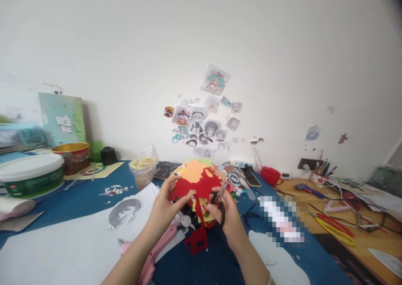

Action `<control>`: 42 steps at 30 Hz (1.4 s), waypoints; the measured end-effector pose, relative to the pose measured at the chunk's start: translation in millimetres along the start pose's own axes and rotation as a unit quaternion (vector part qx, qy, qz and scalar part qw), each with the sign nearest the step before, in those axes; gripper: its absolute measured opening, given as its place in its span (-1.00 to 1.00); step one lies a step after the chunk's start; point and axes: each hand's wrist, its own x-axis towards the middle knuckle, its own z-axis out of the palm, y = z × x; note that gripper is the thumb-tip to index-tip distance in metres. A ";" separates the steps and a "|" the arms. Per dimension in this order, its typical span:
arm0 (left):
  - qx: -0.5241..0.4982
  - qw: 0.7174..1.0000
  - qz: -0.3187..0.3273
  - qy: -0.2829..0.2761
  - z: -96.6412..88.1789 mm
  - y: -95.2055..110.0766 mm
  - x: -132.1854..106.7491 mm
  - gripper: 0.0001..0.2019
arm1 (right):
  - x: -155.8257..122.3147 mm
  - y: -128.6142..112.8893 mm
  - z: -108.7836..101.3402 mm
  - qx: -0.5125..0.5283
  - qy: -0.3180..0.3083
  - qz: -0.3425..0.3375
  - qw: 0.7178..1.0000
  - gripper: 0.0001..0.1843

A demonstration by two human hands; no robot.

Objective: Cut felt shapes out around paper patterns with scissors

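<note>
Between my two hands is a piece of red paper point(185, 187) with an irregular, cut outline. My left hand point(169, 201) pinches its left side, thumb in front and fingers behind. Around the handles of a pair of black-handled scissors point(221, 213), my right hand point(226, 209) is closed at the paper's right edge. The blades point up and are partly visible. A strip of the red paper hangs down, ending in a wider red piece point(197, 239) over the blue table. Behind the paper lies a pile of coloured sheets, with an orange sheet point(193, 170) on top.
A large white sheet point(78, 243) with a grey drawn hair shape covers the left. A lidded plastic cup point(143, 172) stands behind it. To the right are a phone point(250, 177), a red cup point(270, 175) and red-and-yellow-handled pliers point(334, 228). A pink tool point(160, 247) lies beneath my left forearm.
</note>
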 end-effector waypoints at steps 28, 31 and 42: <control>-0.081 0.992 -0.079 0.061 0.3 -2.1 3.2 -0.62 | -8.8 -4.3 8.9 0.033 -0.074 -0.007 0.997 -0.42; -0.126 0.986 -0.101 0.036 5.7 -1.2 0.0 -0.66 | -10.1 -2.2 8.9 0.024 -0.111 -0.008 0.993 -0.44; -0.188 0.972 -0.141 0.009 6.4 3.6 -3.8 -0.59 | -8.9 5.0 9.4 -0.004 -0.120 -0.026 0.992 -0.48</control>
